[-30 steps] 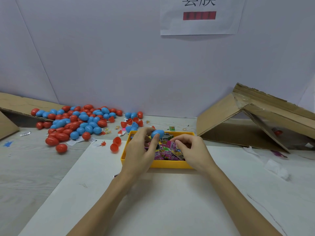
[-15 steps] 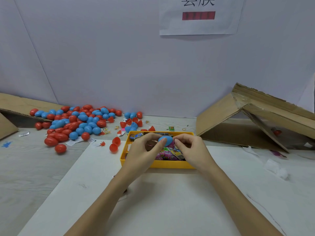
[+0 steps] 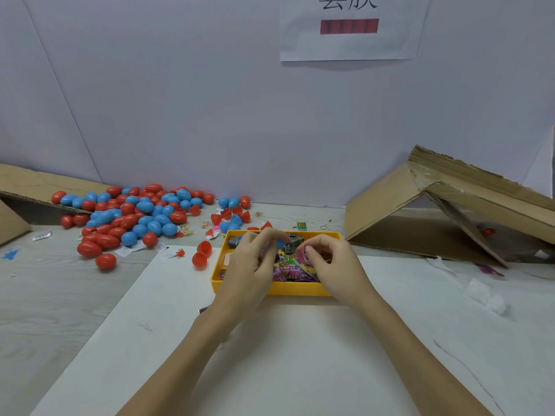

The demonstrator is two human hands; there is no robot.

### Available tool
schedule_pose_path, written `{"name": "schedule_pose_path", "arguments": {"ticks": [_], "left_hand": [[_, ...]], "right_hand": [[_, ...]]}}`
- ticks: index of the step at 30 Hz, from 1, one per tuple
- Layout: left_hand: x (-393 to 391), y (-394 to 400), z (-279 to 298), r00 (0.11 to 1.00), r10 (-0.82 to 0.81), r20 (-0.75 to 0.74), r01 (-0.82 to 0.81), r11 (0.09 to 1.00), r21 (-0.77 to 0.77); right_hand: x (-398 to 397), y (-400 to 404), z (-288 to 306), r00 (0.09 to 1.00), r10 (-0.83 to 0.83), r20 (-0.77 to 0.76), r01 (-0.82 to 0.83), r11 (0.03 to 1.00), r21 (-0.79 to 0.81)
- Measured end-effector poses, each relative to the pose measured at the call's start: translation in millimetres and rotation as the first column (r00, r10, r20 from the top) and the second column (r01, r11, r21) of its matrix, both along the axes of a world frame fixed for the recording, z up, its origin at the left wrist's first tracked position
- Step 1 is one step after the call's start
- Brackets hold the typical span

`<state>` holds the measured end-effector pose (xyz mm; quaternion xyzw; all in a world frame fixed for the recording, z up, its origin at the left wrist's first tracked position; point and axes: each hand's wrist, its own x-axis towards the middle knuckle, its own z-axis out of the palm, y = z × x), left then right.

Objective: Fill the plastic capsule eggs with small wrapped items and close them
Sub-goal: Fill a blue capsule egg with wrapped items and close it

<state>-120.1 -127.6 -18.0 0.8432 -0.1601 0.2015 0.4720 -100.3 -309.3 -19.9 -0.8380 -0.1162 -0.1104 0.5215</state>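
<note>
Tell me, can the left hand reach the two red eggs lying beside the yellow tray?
Probably yes. The red eggs lie in the open, left of the yellow tray, but the left hand holds a blue egg now.

Blue egg [image 3: 279, 244] — now apart

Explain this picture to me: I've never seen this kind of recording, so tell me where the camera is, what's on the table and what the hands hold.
The camera sits on the person's head, looking down at their own two bare hands; there is no machine. The left hand holds a blue egg, mostly hidden by its fingers. The right hand pinches a pink wrapped item. Both hover over a yellow tray of small wrapped items on a white sheet. A pile of red and blue eggs lies to the left; a folded cardboard box stands to the right.
</note>
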Motion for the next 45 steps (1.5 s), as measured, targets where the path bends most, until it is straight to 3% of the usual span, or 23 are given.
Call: {"name": "schedule_pose_path", "arguments": {"ticks": [5, 12, 17, 21, 28, 37, 45], "left_hand": [[2.4, -2.4, -4.7, 0.997, 0.01, -0.073, -0.003, 0.996, 0.087], [4.0, -1.9, -8.8, 0.999, -0.038, -0.028, 0.043, 0.972, 0.231], [2.3, -1.6, -5.6, 0.996, -0.087, -0.009, 0.088, 0.982, 0.167], [2.3, -1.3, 3.5, 0.999, -0.039, -0.025, 0.038, 0.999, -0.038], [-1.9, 0.3, 15.6, 0.981, -0.061, -0.185, 0.015, 0.97, -0.241], [-3.8, 2.0, 17.8, 0.968, -0.119, -0.221, 0.057, 0.961, -0.27], [-2.5, 1.1, 16.8, 0.965, -0.102, -0.24, 0.031, 0.959, -0.28]], "right_hand": [[-2.6, 1.0, -0.1, 0.998, 0.046, 0.043, -0.045, 0.999, -0.02], [-6.7, 4.1, 1.6, 0.993, 0.095, 0.064, -0.1, 0.992, 0.081], [-7.4, 5.6, 2.3, 0.992, 0.091, 0.089, -0.101, 0.988, 0.116], [-8.8, 4.6, 5.6, 0.993, 0.085, 0.076, -0.098, 0.976, 0.195], [-15.9, 12.5, 13.2, 0.99, 0.134, 0.053, -0.143, 0.955, 0.261], [-15.5, 15.0, 11.4, 0.99, 0.111, -0.086, -0.056, 0.876, 0.479], [-14.9, 11.8, 11.4, 0.988, 0.103, -0.115, -0.032, 0.867, 0.497]]}}
